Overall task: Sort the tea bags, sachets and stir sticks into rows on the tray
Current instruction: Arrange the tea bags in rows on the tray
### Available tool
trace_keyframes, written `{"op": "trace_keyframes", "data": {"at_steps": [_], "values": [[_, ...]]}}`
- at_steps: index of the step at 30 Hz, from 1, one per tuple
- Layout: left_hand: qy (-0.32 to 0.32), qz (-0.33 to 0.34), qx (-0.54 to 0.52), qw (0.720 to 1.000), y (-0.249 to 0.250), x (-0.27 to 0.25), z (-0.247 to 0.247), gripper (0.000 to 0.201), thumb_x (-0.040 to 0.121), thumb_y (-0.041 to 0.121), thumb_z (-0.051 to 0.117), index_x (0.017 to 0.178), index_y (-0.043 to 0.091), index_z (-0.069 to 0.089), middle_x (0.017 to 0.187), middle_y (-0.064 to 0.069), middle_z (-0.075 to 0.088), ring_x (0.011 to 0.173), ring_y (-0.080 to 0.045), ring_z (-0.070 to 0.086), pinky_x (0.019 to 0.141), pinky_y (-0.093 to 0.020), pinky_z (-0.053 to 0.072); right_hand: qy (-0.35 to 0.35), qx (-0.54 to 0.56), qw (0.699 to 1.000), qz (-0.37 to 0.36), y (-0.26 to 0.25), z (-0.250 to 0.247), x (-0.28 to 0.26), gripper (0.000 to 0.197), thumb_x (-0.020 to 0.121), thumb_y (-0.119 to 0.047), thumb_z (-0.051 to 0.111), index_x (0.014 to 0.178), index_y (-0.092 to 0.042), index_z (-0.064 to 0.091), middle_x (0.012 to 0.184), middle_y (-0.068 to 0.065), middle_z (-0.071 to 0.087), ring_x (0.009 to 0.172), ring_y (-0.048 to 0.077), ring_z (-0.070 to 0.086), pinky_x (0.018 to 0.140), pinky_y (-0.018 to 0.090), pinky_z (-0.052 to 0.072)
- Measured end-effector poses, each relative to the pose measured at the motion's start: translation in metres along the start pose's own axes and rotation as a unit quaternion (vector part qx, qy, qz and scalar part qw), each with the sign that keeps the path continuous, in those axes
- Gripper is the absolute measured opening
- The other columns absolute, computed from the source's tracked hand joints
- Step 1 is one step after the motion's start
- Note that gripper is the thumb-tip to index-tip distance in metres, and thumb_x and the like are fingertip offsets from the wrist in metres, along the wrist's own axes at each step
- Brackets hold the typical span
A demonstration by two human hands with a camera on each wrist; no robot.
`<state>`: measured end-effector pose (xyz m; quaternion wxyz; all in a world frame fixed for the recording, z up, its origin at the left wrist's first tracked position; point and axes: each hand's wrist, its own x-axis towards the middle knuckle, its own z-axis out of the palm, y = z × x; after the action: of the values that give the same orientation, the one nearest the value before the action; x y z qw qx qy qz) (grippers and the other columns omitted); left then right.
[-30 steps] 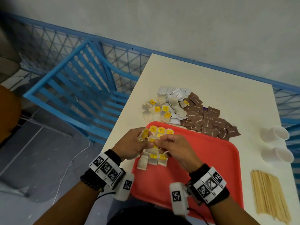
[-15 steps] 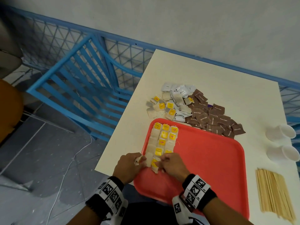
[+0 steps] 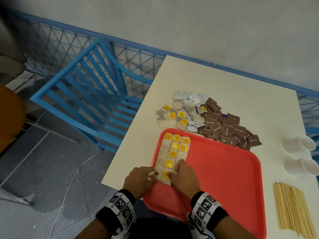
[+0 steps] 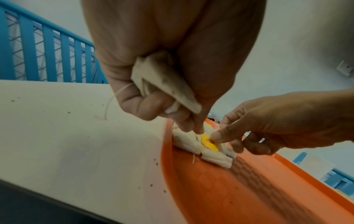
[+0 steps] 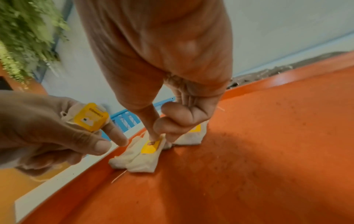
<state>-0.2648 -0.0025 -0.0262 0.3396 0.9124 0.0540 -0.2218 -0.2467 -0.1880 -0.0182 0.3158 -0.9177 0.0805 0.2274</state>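
On the left part of the red tray, tea bags with yellow tags lie in rows. My left hand is at the tray's left rim. It grips a folded tea bag in its curled fingers, and that bag's yellow tag shows in the right wrist view. My right hand presses its straight index finger onto the yellow tag of the nearest tea bag, with its other fingers curled and empty. Beyond the tray lie loose tea bags, white sachets and brown sugar sachets.
Wooden stir sticks lie in a bundle on the table right of the tray. Two white cups lie on their sides at the right edge. A blue chair stands left of the table. The table's near-left corner is just below my left hand.
One second ago both hands held a bunch of tea bags over the tray's far-left corner. They have since moved toward the near edge, and the bags now lie in rows.
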Motion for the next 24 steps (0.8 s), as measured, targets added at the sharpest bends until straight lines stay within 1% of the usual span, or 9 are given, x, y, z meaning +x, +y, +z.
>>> {"op": "trace_keyframes", "data": {"at_steps": [3,5,8,10,11,14,18,20,24], "values": [[-0.003,0.0,0.009,1.0,0.0,0.0,0.0,0.019,0.087,0.031,0.065,0.102,0.037,0.075,0.109,0.013,0.073,0.104,-0.012,0.066,0.088,-0.027,0.051,-0.014,-0.061,0.997,-0.049,0.004,-0.003,-0.006,0.02,0.088,-0.029,0.062,0.082,-0.025,0.043,0.086,-0.002,0.06,0.08,0.021,0.056,0.06,0.035,0.043],[-0.013,-0.009,0.01,1.0,0.001,-0.002,-0.003,0.018,0.086,0.033,0.066,0.102,0.036,0.075,0.108,0.013,0.073,0.103,-0.013,0.066,0.087,-0.028,0.051,-0.079,-0.114,0.987,-0.08,0.005,-0.003,-0.011,0.01,0.088,-0.03,0.06,0.083,-0.025,0.053,0.095,-0.002,0.064,0.09,0.023,0.06,0.074,0.035,0.05],[-0.015,0.021,-0.029,0.999,0.009,-0.003,-0.012,0.011,0.087,0.034,0.068,0.094,0.029,0.075,0.094,0.012,0.075,0.088,-0.007,0.068,0.079,-0.027,0.051,-0.135,-0.139,0.976,-0.097,0.004,-0.006,-0.015,0.01,0.089,-0.031,0.058,0.094,-0.025,0.064,0.106,0.0,0.065,0.099,0.024,0.061,0.084,0.035,0.052],[-0.031,0.033,-0.135,0.99,0.022,-0.007,-0.025,0.012,0.091,0.027,0.068,0.085,0.018,0.074,0.072,0.008,0.071,0.064,-0.005,0.065,0.065,-0.021,0.046,-0.105,-0.09,0.983,-0.12,-0.002,-0.021,-0.015,0.009,0.09,-0.03,0.06,0.084,-0.025,0.065,0.093,-0.004,0.067,0.085,0.016,0.063,0.078,0.033,0.053],[-0.061,0.022,-0.215,0.974,0.031,-0.01,-0.033,0.018,0.093,0.023,0.066,0.081,0.012,0.073,0.062,0.006,0.066,0.052,-0.007,0.059,0.058,-0.02,0.044,-0.082,-0.054,0.986,-0.134,-0.007,-0.032,-0.015,0.011,0.09,-0.029,0.062,0.082,-0.024,0.067,0.084,-0.007,0.066,0.076,0.008,0.061,0.072,0.025,0.051],[-0.18,0.016,-0.374,0.91,0.061,-0.02,-0.054,0.026,0.096,0.019,0.063,0.072,0.016,0.074,0.053,0.0,0.057,0.043,-0.011,0.046,0.045,-0.021,0.037,-0.015,0.086,0.979,-0.183,-0.03,-0.073,-0.021,0.004,0.09,-0.023,0.069,0.09,-0.024,0.073,0.074,-0.01,0.062,0.062,0.001,0.053,0.06,0.013,0.04],[-0.27,0.081,-0.366,0.887,0.088,-0.018,-0.061,0.029,0.095,0.018,0.064,0.07,0.023,0.077,0.055,0.002,0.059,0.042,-0.009,0.046,0.044,-0.02,0.036,-0.056,0.136,0.961,-0.235,-0.05,-0.105,-0.031,0.011,0.086,-0.026,0.076,0.097,-0.025,0.075,0.091,-0.006,0.065,0.067,0.004,0.055,0.064,0.013,0.042],[-0.283,0.096,-0.355,0.886,0.095,-0.015,-0.06,0.014,0.092,0.023,0.069,0.081,0.019,0.078,0.061,0.0,0.062,0.044,-0.01,0.05,0.046,-0.02,0.04,-0.048,0.154,0.959,-0.235,-0.052,-0.113,-0.033,0.006,0.084,-0.02,0.078,0.089,-0.016,0.077,0.083,-0.009,0.068,0.065,0.001,0.054,0.064,0.014,0.041],[-0.274,0.093,-0.313,0.904,0.093,-0.007,-0.053,0.021,0.094,0.027,0.068,0.097,0.006,0.074,0.066,-0.003,0.062,0.049,-0.014,0.05,0.048,-0.021,0.042,-0.031,0.298,0.938,-0.175,-0.041,-0.144,-0.037,0.01,0.084,-0.01,0.077,0.085,-0.002,0.073,0.064,-0.009,0.065,0.058,0.001,0.054,0.057,0.012,0.041]]}}
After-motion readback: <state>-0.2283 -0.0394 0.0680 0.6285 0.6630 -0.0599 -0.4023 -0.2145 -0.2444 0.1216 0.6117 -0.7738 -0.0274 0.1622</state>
